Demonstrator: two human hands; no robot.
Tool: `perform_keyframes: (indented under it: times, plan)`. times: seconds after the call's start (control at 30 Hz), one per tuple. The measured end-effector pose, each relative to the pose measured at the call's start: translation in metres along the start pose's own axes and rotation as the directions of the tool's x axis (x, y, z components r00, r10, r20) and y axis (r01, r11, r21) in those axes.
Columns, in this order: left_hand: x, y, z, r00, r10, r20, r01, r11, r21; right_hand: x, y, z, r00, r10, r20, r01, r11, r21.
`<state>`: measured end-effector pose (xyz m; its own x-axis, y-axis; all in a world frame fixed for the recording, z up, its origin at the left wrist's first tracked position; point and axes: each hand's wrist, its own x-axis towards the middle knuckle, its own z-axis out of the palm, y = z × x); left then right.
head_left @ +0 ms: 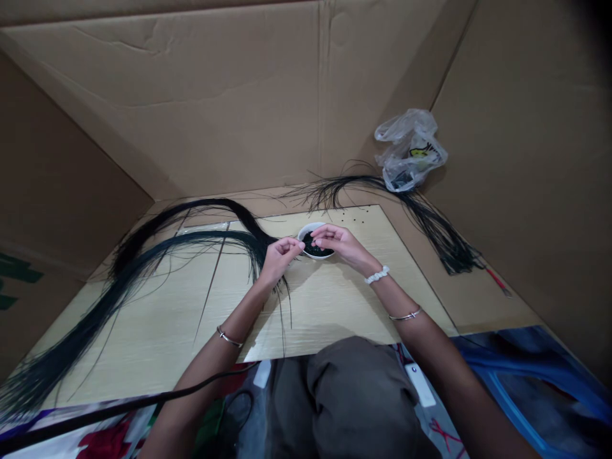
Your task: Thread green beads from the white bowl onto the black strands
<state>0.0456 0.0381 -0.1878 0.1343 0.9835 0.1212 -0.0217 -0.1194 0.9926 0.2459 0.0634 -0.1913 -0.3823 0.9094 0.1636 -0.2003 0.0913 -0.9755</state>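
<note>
left hand (280, 258): black strands (215, 203) | right hand (340, 245): over white bowl (321, 256)

The person wore a white beaded bracelet (377, 275) just behind the right hand (342, 245), with a thin silver bangle (405, 313) farther up the forearm from that hand. A similar silver bangle (229, 336), with a small knob, circled the other forearm. Baggy grey-green trousers (356, 401) covered the lap, well below that hand.
</note>
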Motion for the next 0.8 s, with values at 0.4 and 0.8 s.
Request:
perform_keyframes:
  times: [0.4,0.8]
  plan:
    - [0.0004,-0.0030,-0.0009,1.000,0.003,-0.008,-0.003,1.000,-0.004,0.0004,0.0007,-0.0011,1.000,-0.003,-0.001,0.003,1.000,-0.018]
    - [0.0004,-0.0031,-0.0009,1.000,0.008,-0.009,-0.008,1.000,-0.008,-0.0007,-0.0013,0.0003,1.000,0.008,-0.009,-0.008,1.000,-0.018]
